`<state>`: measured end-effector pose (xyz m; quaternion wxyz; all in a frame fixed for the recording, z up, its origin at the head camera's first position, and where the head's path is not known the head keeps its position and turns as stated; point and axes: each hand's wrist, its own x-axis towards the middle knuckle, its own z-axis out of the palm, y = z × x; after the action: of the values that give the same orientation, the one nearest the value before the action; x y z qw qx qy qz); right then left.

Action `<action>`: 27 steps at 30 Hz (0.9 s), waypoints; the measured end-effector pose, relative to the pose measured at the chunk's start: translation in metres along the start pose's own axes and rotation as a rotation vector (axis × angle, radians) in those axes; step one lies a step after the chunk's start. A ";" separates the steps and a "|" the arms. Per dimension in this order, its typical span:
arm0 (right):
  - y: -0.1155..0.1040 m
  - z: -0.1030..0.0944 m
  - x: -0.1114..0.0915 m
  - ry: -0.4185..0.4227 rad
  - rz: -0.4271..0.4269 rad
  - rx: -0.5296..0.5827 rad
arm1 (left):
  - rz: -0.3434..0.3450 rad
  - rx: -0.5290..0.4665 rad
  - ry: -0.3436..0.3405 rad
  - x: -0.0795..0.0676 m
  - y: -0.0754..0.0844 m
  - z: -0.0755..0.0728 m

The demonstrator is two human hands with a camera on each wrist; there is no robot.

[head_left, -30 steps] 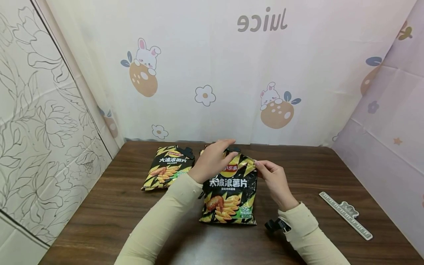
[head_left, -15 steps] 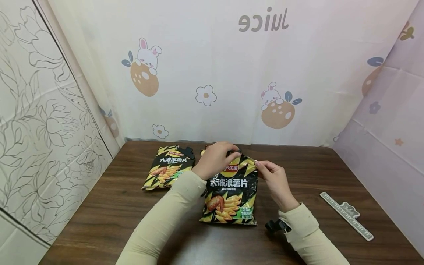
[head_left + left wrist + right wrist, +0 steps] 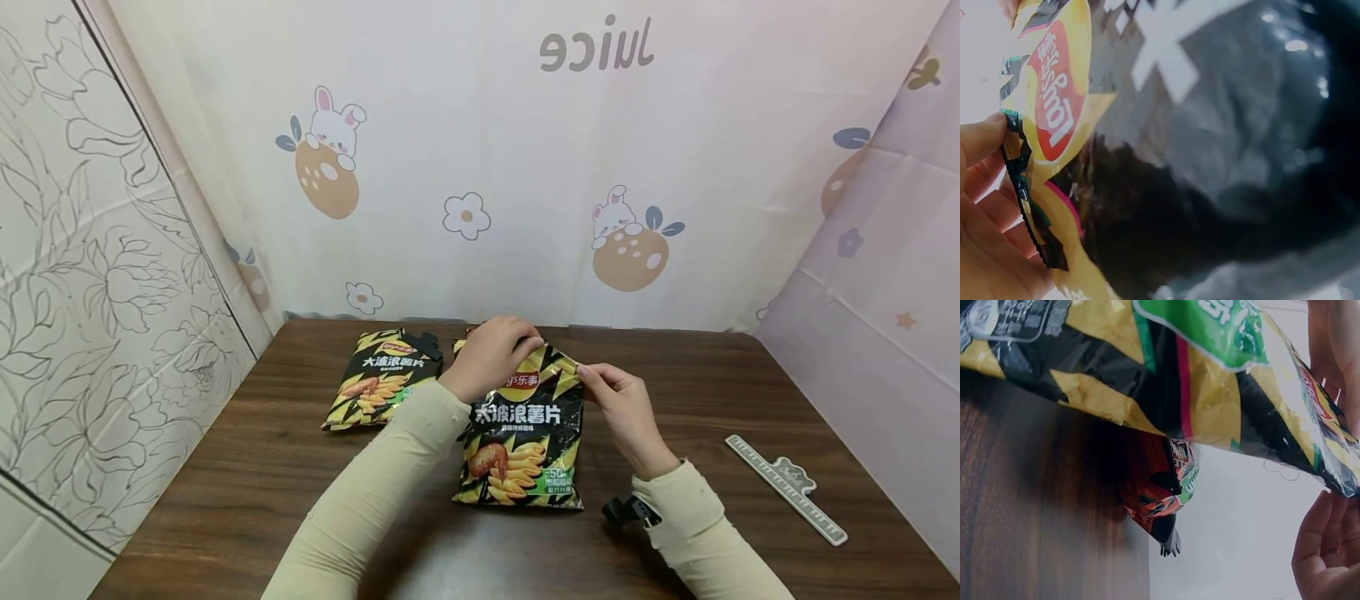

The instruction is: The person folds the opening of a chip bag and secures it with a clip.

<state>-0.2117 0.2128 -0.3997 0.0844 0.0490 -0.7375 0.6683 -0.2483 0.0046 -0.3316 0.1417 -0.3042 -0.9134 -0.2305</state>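
Note:
A black-and-yellow potato chip bag leans up in the middle of the table. My left hand is at its top edge, partly covering the logo. In the left wrist view, that hand's thumb presses the crimped top edge, with the other fingers behind it. At the bag's upper right corner, my right hand pinches the edge between thumb and fingers. The right wrist view shows the right hand at that corner and the left hand beyond.
A similar chip bag with a black clip on its top corner lies to the left. A long pale bag clip lies at the right. Behind the middle bag stands a red package. A printed curtain closes the back.
My left hand's raised fingers have come down and curled over the top edge of the chip bag. The right hand keeps its pinch at the corner, almost still.

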 end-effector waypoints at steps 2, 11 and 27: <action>0.000 -0.001 0.000 -0.008 -0.019 -0.005 | 0.008 -0.004 0.003 0.000 -0.001 0.000; 0.002 -0.004 0.001 -0.048 -0.058 -0.029 | 0.024 0.018 0.025 0.002 -0.002 -0.001; 0.000 -0.003 0.000 -0.049 -0.083 -0.022 | 0.011 -0.034 0.006 0.001 0.000 -0.008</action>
<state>-0.2115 0.2159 -0.3997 0.0943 0.0950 -0.7440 0.6546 -0.2476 0.0009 -0.3243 0.1405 -0.3109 -0.9072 -0.2460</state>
